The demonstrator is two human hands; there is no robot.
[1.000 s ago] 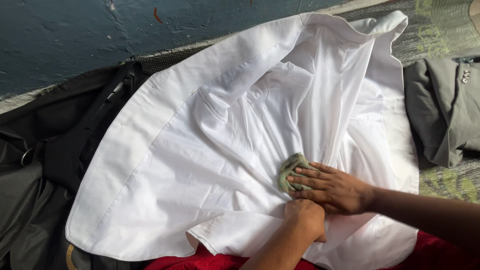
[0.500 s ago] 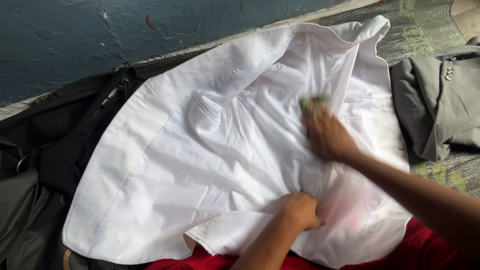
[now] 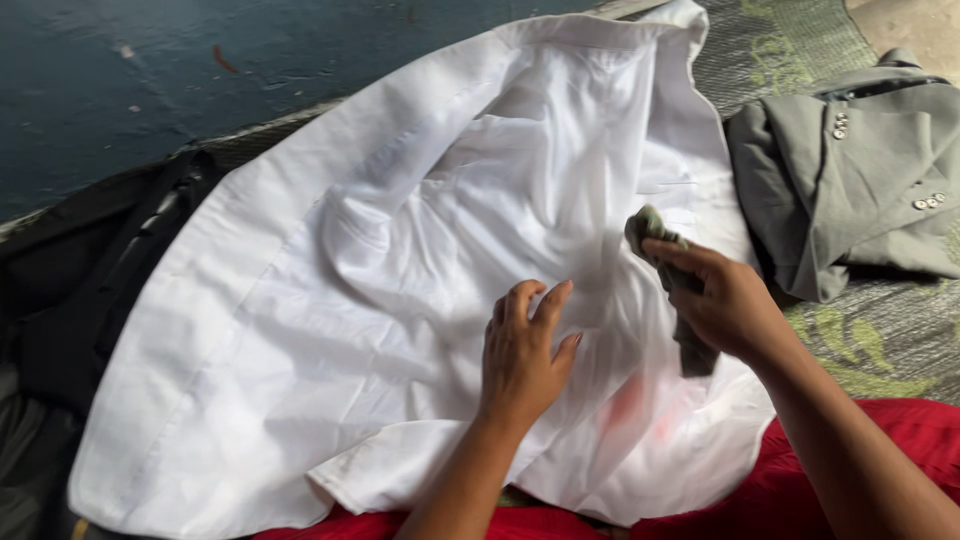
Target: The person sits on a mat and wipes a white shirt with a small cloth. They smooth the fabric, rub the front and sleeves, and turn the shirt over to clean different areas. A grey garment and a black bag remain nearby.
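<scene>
A white jacket [image 3: 330,300] lies spread open, lining up, across the middle of the view. My left hand [image 3: 522,350] rests flat on its lower middle, fingers spread, pressing the cloth. My right hand [image 3: 725,300] hovers just right of it, above the jacket's right side, closed around a small crumpled grey-green cloth [image 3: 652,228] that sticks out past the fingers. A faint red patch [image 3: 625,400] shows through the white fabric below my hands.
A grey jacket with buttons [image 3: 860,170] lies folded at the right on a green patterned mat [image 3: 880,340]. Dark garments [image 3: 90,300] are heaped at the left. A dark blue wall [image 3: 200,70] runs along the back. Red fabric [image 3: 900,430] lies at the bottom.
My right hand has swept up over the jacket and come back down to the right with the small cloth. My left hand has slid up from the hem and flattened out.
</scene>
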